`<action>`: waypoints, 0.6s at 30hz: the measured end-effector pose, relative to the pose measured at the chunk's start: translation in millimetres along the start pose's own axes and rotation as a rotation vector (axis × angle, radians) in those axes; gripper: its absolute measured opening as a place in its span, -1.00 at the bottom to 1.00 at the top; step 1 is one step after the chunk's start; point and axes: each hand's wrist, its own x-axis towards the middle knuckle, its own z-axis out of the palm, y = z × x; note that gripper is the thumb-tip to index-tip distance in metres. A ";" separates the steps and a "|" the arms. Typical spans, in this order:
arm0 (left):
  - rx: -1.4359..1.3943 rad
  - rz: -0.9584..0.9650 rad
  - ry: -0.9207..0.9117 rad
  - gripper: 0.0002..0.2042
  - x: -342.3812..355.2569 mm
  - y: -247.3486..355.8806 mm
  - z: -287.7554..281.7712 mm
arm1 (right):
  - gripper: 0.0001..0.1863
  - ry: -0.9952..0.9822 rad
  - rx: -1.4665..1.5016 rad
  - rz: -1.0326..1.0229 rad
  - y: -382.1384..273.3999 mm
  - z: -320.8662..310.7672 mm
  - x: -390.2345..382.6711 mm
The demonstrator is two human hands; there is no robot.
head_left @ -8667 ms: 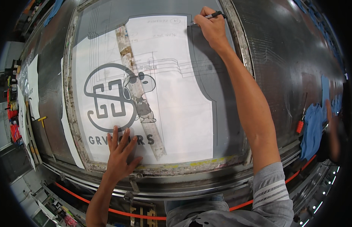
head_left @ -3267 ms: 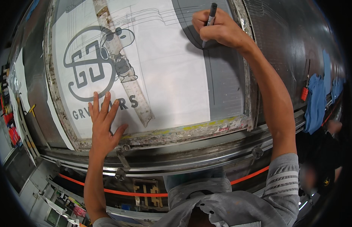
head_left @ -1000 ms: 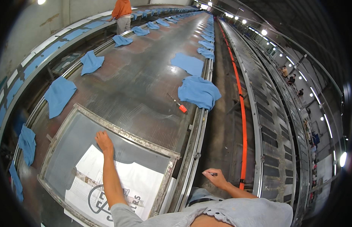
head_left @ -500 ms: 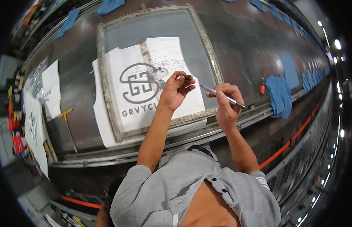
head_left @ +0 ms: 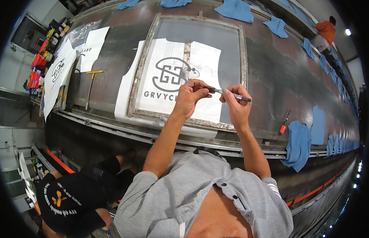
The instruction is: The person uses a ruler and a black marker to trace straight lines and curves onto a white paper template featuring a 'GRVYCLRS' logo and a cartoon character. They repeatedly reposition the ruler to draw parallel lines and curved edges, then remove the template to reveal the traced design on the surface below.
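Observation:
Over the lower part of a framed printing screen [head_left: 243,55], my two hands are close together. Pinched in the fingers of my left hand [head_left: 187,100] is a small black pen cap [head_left: 209,89]. My right hand [head_left: 238,109] grips a grey marker pen [head_left: 243,98], its tip end pointing left and meeting the cap. How far the tip sits inside the cap I cannot tell. Beneath the mesh lies a white paper sheet [head_left: 210,59] with a dark round logo, large lettering and a small cartoon figure, partly covered by my hands.
A yellow T-handled tool [head_left: 90,85] and white printed sheets [head_left: 95,41] lie left. A red-handled screwdriver [head_left: 282,129] and blue fabric pieces [head_left: 298,142] are right. A metal rail [head_left: 172,142] edges the table. A person in black [head_left: 69,198] is lower left; another in orange [head_left: 326,31] is far right.
My hands have drawn together, and the marker pen's tip now meets the cap; before, they were apart. The view has shifted, bringing the person in black into sight.

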 end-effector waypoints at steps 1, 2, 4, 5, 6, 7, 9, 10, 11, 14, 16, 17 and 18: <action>0.059 0.015 0.010 -0.86 -4.7 -1.2 3.8 | -0.90 -0.030 0.013 0.043 -0.1 -6.6 0.4; 0.032 0.010 0.044 -0.85 -9.4 -1.7 11.2 | -0.89 -0.071 0.013 0.082 -2.7 -13.4 1.6; 0.066 0.022 0.074 -0.86 -19.7 -3.8 25.9 | -0.87 -0.208 0.056 0.113 -2.4 -31.0 4.2; 0.084 0.031 0.088 -0.86 -23.3 -4.1 31.6 | -0.86 -0.278 0.077 0.125 -2.3 -39.5 7.5; 0.108 0.027 0.092 -0.88 -27.5 -5.4 36.6 | -0.81 -0.326 0.070 0.146 -1.7 -49.4 10.8; 0.092 0.006 0.098 -0.88 -31.8 -7.2 42.6 | -0.81 -0.368 0.099 0.133 -1.5 -57.2 12.3; 0.066 -0.028 0.113 -0.88 -41.0 -7.2 52.3 | -0.81 -0.460 0.162 0.103 0.1 -66.8 15.5; 0.018 -0.110 0.140 -0.90 -47.1 -5.3 56.8 | -0.78 -0.489 0.148 0.066 1.4 -71.0 14.3; -0.022 -0.165 0.140 -0.91 -52.4 -6.1 57.0 | -0.78 -0.526 0.056 -0.058 1.2 -72.6 13.7; -0.133 -0.316 0.124 -0.90 -72.6 -13.7 55.6 | -0.77 -0.608 -0.159 -0.297 -5.6 -78.9 -2.5; -0.211 -0.414 0.135 -0.90 -83.9 -19.1 58.7 | -0.78 -0.660 -0.198 -0.371 -3.6 -83.5 -11.3; -0.245 -0.457 0.140 -0.91 -89.4 -21.7 60.9 | -0.81 -0.684 -0.212 -0.380 -2.9 -84.7 -17.0; -0.269 -0.471 0.132 -0.88 -95.1 -28.5 59.1 | -0.86 -0.705 -0.221 -0.320 -0.8 -85.7 -23.9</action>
